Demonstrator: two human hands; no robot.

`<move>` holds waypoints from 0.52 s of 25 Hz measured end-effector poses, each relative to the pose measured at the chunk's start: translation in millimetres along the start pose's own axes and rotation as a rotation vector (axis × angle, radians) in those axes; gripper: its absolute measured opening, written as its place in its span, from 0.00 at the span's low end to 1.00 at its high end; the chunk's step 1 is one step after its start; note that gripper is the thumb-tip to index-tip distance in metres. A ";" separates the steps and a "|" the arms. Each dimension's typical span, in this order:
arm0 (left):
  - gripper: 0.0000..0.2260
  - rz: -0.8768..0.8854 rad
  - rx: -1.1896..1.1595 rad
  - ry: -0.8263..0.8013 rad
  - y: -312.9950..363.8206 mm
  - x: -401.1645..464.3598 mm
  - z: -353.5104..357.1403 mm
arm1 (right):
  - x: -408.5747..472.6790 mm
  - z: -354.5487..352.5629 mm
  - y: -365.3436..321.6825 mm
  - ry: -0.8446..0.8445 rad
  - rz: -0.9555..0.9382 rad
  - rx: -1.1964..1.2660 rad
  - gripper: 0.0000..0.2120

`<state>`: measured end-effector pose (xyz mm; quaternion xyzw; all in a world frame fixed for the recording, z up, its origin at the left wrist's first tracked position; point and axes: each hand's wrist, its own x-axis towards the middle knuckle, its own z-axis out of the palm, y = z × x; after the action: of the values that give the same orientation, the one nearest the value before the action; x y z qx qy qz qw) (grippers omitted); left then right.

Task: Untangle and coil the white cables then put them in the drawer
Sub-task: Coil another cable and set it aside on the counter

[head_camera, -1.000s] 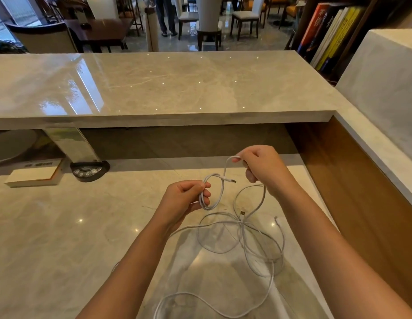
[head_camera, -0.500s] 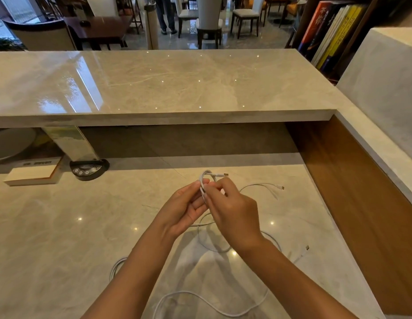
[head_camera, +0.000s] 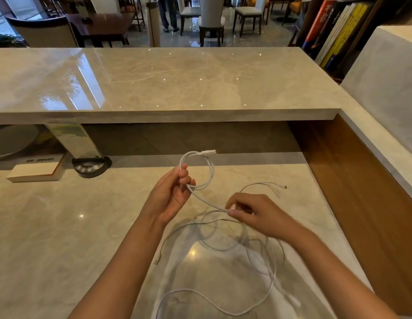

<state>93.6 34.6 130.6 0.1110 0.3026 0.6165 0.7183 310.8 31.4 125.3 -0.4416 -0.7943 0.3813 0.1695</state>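
My left hand point(head_camera: 171, 192) holds a small coil of white cable point(head_camera: 198, 168) between thumb and fingers; the coil's plug end sticks out at the top right. The same cable runs down to my right hand point(head_camera: 251, 214), which pinches it just above the marble desk point(head_camera: 62, 238). Below and between my arms lies a loose tangle of white cables point(head_camera: 234, 245), with one plug end point(head_camera: 283, 187) lying to the right and another at the left by my forearm. No drawer is in view.
A raised marble counter point(head_camera: 168, 79) overhangs the back of the desk. Under it at the left stand a black button device point(head_camera: 90, 167), a white box point(head_camera: 34, 172) and a glossy pillar. A wooden side panel point(head_camera: 361, 192) closes off the right.
My right hand has moved away from my left hand, down and to the right along the cable. The coil in my left hand has grown by a loop. The loose cables have shifted.
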 end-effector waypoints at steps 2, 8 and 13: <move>0.13 -0.007 0.012 -0.021 4.6 0.8 -4.1 | 1.4 -31.1 12.0 -0.150 0.097 -0.015 0.06; 0.08 -0.117 0.393 -0.181 1.4 -6.3 -6.0 | 23.0 -82.0 18.6 -0.016 0.366 -0.093 0.13; 0.09 -0.148 0.666 -0.134 -15.3 -9.9 0.7 | 53.2 -70.9 -14.4 0.294 0.321 -0.315 0.14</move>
<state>105.9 22.0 126.0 0.3573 0.4466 0.4215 0.7037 316.1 103.4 178.8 -0.6335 -0.7304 0.2069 0.1498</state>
